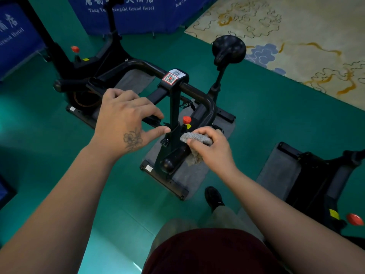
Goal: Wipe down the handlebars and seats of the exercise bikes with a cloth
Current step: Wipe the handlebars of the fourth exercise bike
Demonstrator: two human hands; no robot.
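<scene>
While the cloth (197, 138) is gripped in the right hand (211, 149) on the near handlebar grip (175, 158), whose axis runs from 7 to 1 o'clock, the left hand (126, 123) hovers at 9 o'clock, loosely spread and holding nothing.

Blue banner (122, 14) reads "Tang Yu … Grand Hotel".

My right hand (212, 147) holds a gray cloth (194, 139) wrapped on the black handlebar (175, 157) of the bike. My left hand (126, 120) is open above the other bar. The black seat (229, 48) is farther away.
</scene>
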